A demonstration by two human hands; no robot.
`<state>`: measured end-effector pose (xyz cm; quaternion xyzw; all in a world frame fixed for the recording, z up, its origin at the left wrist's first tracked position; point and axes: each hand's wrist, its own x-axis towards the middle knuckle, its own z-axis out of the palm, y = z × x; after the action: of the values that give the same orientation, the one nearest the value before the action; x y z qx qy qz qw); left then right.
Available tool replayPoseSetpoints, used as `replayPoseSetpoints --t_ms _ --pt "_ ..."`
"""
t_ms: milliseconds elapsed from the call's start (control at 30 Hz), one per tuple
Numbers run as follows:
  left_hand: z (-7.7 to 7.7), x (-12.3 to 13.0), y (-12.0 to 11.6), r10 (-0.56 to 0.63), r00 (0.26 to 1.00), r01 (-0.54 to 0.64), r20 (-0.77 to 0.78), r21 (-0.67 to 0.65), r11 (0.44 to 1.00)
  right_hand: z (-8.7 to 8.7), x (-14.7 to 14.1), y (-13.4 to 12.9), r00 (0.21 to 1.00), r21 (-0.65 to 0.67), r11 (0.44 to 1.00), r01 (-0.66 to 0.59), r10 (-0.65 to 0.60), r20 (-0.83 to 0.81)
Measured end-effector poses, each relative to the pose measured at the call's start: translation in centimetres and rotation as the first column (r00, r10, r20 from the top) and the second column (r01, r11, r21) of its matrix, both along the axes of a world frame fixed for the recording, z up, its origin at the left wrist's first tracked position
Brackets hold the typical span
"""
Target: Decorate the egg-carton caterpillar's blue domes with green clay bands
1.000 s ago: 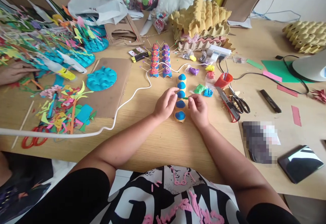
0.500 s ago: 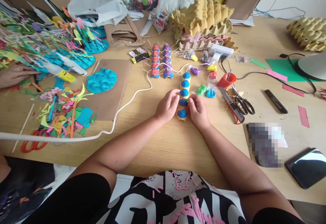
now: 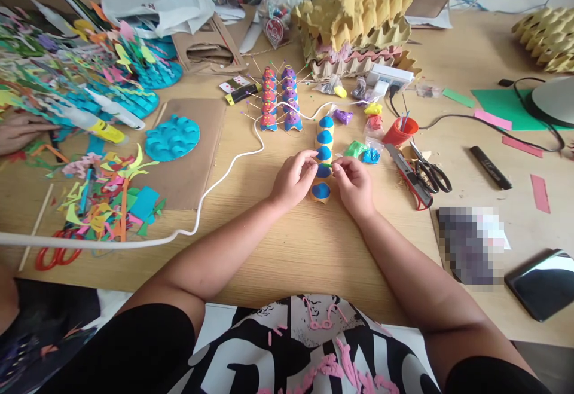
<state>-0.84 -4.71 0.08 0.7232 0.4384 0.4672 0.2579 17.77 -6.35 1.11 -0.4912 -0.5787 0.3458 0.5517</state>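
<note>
A yellow egg-carton strip (image 3: 317, 198) with a row of blue clay-covered bumps lies lengthwise before me. My left hand (image 3: 293, 177) is at its left side, fingers curled, thumb and forefinger near the fourth bump; whatever they hold is hidden. My right hand (image 3: 355, 183), closed in a pinch on the right side, holds a small bit of green clay (image 3: 327, 165) over that bump. Farther back stand a red-and-blue strip (image 3: 268, 102) and a purple-and-blue strip (image 3: 290, 100), with thin pins sticking out.
Bags of green clay (image 3: 356, 149) and blue clay (image 3: 371, 155) lie to the right, near a red cup (image 3: 400, 131), a utility knife (image 3: 410, 176) and black scissors (image 3: 433, 173). A white cable (image 3: 210, 194) crosses the left side. Another person's hand (image 3: 22, 131) is at far left.
My hands have lifted slightly off the strip's sides, and my right fingers have drawn a little rightward with the green clay. The view has shifted slightly.
</note>
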Motion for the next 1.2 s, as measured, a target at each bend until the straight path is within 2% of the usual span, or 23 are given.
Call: replayPoseSetpoints --t_ms 100,233,333,467,667,800,933,1200 --pt "0.3 -0.1 -0.1 -0.021 0.999 0.019 0.037 0.033 0.999 0.0 0.0 -0.1 0.999 0.053 0.998 -0.026 0.025 0.031" --pt "1.1 -0.3 -0.3 -0.087 0.996 0.087 -0.005 0.115 0.990 0.2 -0.1 -0.4 0.998 0.127 0.991 -0.043 0.037 0.050" --pt "1.3 -0.3 -0.3 -0.107 0.994 0.106 0.000 0.161 0.981 0.2 -0.1 -0.5 0.997 0.123 0.990 -0.063 0.058 0.042" --pt "1.2 -0.2 -0.2 -0.076 0.996 0.071 0.048 0.098 0.993 0.3 -0.1 -0.6 0.996 0.096 0.992 -0.084 0.081 0.039" --pt "1.0 -0.2 -0.1 -0.096 0.986 0.087 0.134 0.069 0.994 0.6 0.0 -0.6 0.973 0.197 0.967 -0.163 0.124 0.196" --pt "1.0 -0.1 -0.1 -0.111 0.983 0.099 0.143 0.089 0.991 0.4 0.0 -0.6 0.979 0.236 0.962 -0.138 0.097 0.179" --pt "1.1 -0.2 -0.1 -0.125 0.980 0.109 0.155 0.109 0.988 0.6 -0.1 -0.6 0.981 0.256 0.954 -0.156 0.120 0.152" --pt "1.8 -0.2 -0.5 -0.104 0.981 0.090 0.163 0.089 0.992 1.0 -0.3 -0.9 0.991 0.197 0.971 -0.132 0.125 0.047"
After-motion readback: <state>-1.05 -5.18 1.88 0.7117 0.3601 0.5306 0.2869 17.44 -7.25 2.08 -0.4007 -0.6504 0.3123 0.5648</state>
